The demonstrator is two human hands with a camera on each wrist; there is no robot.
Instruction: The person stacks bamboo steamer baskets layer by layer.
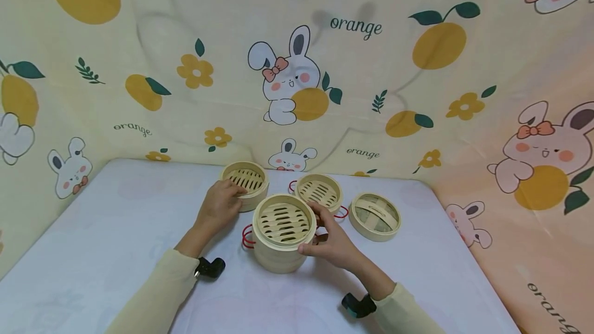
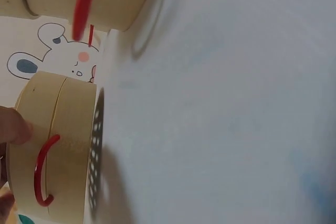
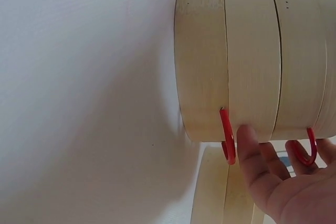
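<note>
At the front middle stands a stack of round bamboo steamer baskets (image 1: pixel 284 259), slatted on top, with red side handles. My right hand (image 1: pixel 336 244) holds the right side of this stack, thumb at the front and fingers farther back; the right wrist view shows the thumb against the wall (image 3: pixel 252 77) between two red handles. Behind and left, my left hand (image 1: pixel 220 202) grips another bamboo steamer basket (image 1: pixel 252 202) at its rim. In the left wrist view that basket (image 2: pixel 73 124) has a red handle, and its slatted underside appears raised above the table, with a shadow beneath.
A third bamboo steamer basket (image 1: pixel 320 189) with red handles stands behind the stack. Right of it, a round woven lid (image 1: pixel 376 215) with a strap across its top lies on the white table (image 1: pixel 116 241). A printed cloth (image 1: pixel 223 107) hangs behind the table.
</note>
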